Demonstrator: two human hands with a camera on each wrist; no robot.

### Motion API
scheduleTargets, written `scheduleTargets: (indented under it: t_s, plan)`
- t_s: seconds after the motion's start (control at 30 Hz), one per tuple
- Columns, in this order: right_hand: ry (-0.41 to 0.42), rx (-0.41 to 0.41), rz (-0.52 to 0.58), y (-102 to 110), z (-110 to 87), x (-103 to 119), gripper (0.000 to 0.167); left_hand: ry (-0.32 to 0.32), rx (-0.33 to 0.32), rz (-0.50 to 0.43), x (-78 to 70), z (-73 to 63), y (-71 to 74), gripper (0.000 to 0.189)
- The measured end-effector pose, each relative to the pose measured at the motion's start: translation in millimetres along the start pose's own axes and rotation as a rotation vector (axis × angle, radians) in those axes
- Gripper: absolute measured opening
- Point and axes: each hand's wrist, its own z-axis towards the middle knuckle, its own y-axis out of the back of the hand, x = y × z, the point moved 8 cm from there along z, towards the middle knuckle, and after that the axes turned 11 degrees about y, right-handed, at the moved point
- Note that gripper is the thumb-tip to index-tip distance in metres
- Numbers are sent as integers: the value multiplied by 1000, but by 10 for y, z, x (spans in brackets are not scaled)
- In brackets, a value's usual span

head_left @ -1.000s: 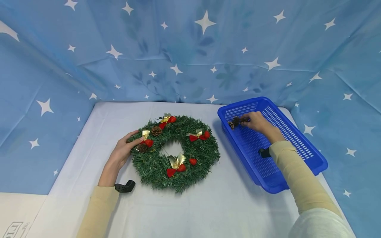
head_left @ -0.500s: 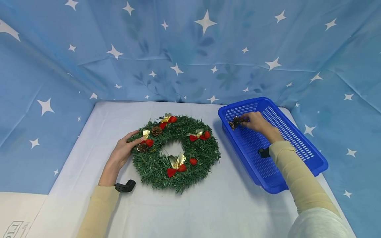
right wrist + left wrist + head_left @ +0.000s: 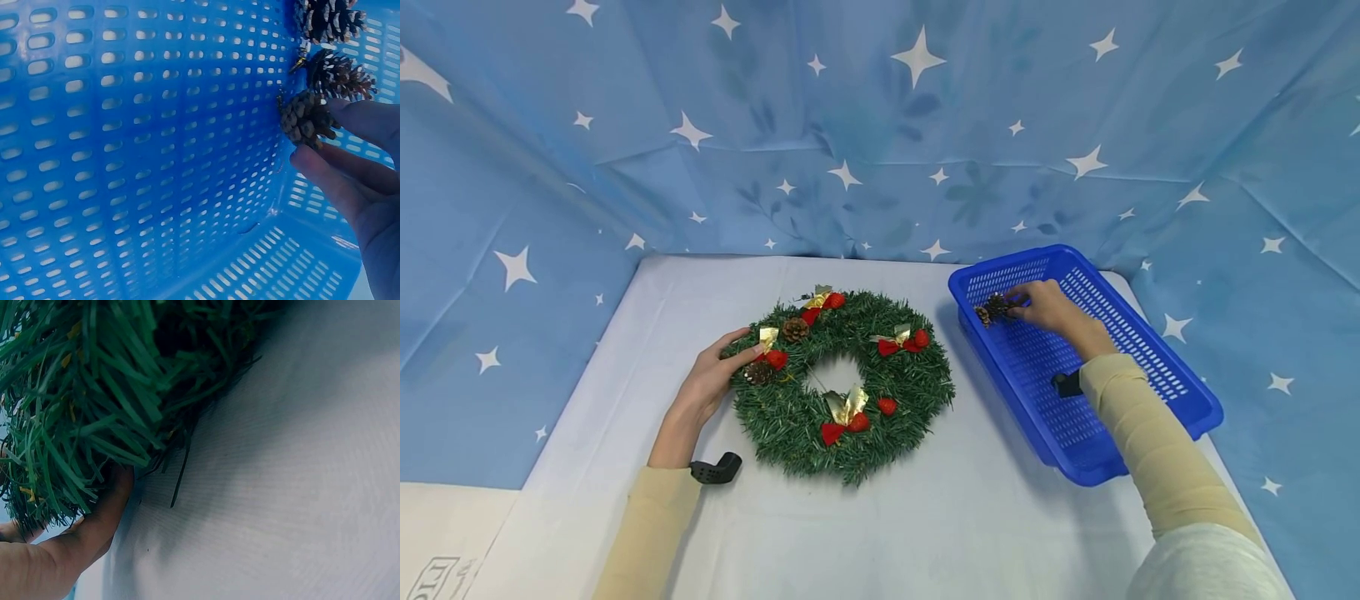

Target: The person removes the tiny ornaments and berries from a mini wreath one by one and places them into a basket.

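A green wreath (image 3: 790, 433) with red bows, gold ribbons, red strawberries and pine cones lies on the white table. My left hand (image 3: 706, 382) grips its left edge, thumb over the greenery; in the left wrist view the fingers (image 3: 100, 525) reach under it. At the right, my right hand (image 3: 1051, 308) is down in the far end of a blue plastic basket (image 3: 1157, 342). In the right wrist view its thumb and fingers pinch a brown pine cone (image 3: 303, 120). Beside that cone are a darker pine cone (image 3: 340, 76) and another pine cone (image 3: 328, 20) at the top.
Blue cloth with white stars (image 3: 917, 167) hangs behind the table and along both sides. White tabletop (image 3: 910, 533) shows in front of the wreath and between wreath and basket. A black wrist camera (image 3: 717, 469) sits on the left wrist, close over the table.
Both hands keep almost the same places. The fingers of the right hand shift slightly at the pine cones.
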Motion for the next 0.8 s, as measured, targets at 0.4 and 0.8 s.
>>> scheduleTargets:
  t_s: [0.4,0.8]
  plan:
    - [46,-44,-13,118,8,114,27,3,0,7,12,3,2,79]
    - [105,-52,-21,212,45,338,26,-2,0,3,-5,-11,4,79]
